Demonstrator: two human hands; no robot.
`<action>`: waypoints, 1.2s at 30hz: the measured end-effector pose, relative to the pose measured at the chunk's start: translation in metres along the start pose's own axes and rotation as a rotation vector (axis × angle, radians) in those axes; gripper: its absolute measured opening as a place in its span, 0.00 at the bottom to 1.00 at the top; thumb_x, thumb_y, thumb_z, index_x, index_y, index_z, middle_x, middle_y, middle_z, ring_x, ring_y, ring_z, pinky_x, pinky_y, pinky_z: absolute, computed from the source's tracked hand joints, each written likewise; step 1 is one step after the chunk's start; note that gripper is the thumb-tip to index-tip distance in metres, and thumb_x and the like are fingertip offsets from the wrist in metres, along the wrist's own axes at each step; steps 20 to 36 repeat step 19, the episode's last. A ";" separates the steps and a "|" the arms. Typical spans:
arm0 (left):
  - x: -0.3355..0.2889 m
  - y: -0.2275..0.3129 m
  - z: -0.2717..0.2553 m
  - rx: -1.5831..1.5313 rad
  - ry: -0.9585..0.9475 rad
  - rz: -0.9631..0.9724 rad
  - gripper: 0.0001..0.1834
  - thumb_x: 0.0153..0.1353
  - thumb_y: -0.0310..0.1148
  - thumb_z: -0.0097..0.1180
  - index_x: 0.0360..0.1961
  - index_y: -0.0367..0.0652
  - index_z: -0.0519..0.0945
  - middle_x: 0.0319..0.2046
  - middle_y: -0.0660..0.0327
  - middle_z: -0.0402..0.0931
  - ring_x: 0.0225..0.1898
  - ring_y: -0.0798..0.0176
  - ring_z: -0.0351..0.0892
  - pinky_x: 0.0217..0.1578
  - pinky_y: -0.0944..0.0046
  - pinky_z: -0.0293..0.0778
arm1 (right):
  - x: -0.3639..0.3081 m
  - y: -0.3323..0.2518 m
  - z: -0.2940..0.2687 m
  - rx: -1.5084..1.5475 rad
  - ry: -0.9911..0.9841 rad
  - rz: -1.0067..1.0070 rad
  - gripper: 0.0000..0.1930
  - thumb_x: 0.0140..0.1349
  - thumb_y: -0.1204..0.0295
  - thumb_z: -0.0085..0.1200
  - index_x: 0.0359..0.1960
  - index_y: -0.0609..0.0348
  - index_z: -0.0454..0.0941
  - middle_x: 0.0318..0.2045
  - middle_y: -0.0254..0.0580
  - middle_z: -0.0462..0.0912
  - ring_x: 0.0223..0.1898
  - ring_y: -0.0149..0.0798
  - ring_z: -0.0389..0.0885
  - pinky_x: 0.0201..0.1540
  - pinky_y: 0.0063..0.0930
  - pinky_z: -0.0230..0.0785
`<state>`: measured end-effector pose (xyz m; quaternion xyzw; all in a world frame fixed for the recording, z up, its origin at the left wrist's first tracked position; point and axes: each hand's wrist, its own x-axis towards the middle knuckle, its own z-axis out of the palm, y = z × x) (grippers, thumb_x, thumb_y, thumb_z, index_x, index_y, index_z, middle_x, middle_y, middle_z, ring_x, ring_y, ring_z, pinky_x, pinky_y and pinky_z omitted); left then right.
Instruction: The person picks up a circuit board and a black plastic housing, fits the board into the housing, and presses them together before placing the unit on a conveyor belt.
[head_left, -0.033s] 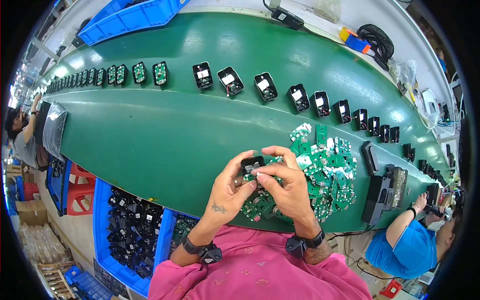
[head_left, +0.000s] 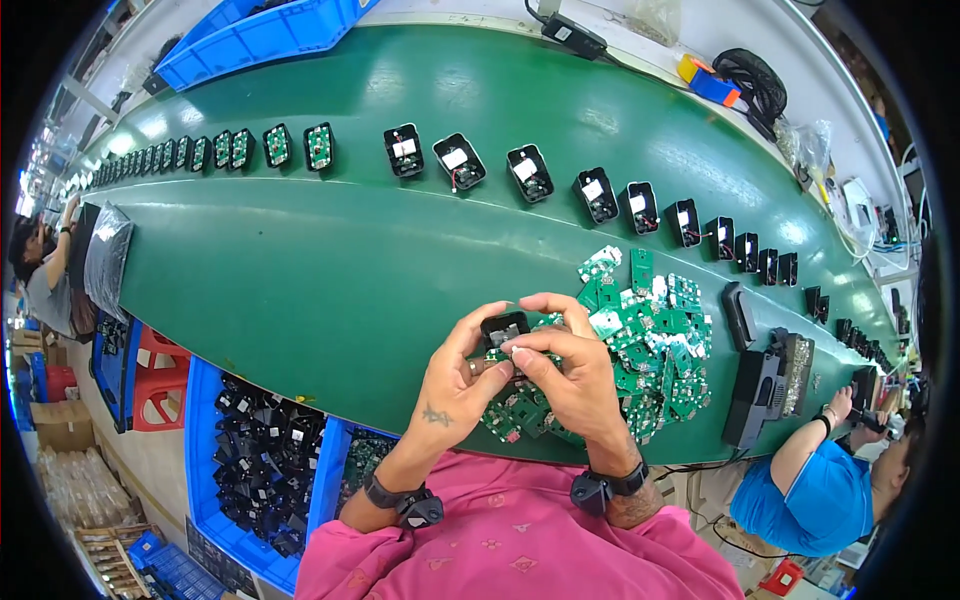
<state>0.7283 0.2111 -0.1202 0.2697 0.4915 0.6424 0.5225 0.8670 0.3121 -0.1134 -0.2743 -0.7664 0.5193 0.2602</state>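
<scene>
Close in front of me, my left hand is wrapped round a small open black plastic case. A green circuit board shows at the near end of the case, partly covered by my fingers. My right hand reaches over the case, with thumb and forefinger pinched on a small white plug at the board's edge. The fingertips hide whether the plug sits in the board. Beside and beneath my hands lies a loose heap of green circuit boards.
Black cases with white labels stand in a curved row across the green table; cases with boards continue left. Blue bins stand lower left. A black device lies right of the heap, near a co-worker in a blue shirt.
</scene>
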 end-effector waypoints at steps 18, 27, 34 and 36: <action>-0.005 0.002 0.013 0.224 0.252 0.323 0.32 0.62 0.14 0.55 0.68 0.32 0.63 0.57 0.53 0.71 0.54 0.64 0.76 0.53 0.65 0.75 | -0.009 -0.009 0.016 -0.385 0.240 -0.250 0.06 0.57 0.78 0.62 0.36 0.61 0.81 0.38 0.44 0.76 0.37 0.44 0.76 0.32 0.34 0.67; -0.005 0.001 0.011 0.234 0.252 0.319 0.32 0.62 0.15 0.55 0.68 0.32 0.63 0.57 0.53 0.71 0.54 0.64 0.76 0.54 0.65 0.75 | -0.011 -0.006 0.013 -0.328 0.133 -0.196 0.06 0.57 0.78 0.62 0.36 0.60 0.81 0.39 0.46 0.77 0.38 0.46 0.77 0.32 0.36 0.68; -0.005 0.001 0.011 0.234 0.252 0.319 0.32 0.62 0.15 0.55 0.68 0.32 0.63 0.57 0.53 0.71 0.54 0.64 0.76 0.54 0.65 0.75 | -0.011 -0.006 0.013 -0.328 0.133 -0.196 0.06 0.57 0.78 0.62 0.36 0.60 0.81 0.39 0.46 0.77 0.38 0.46 0.77 0.32 0.36 0.68; -0.005 0.001 0.011 0.234 0.252 0.319 0.32 0.62 0.15 0.55 0.68 0.32 0.63 0.57 0.53 0.71 0.54 0.64 0.76 0.54 0.65 0.75 | -0.011 -0.006 0.013 -0.328 0.133 -0.196 0.06 0.57 0.78 0.62 0.36 0.60 0.81 0.39 0.46 0.77 0.38 0.46 0.77 0.32 0.36 0.68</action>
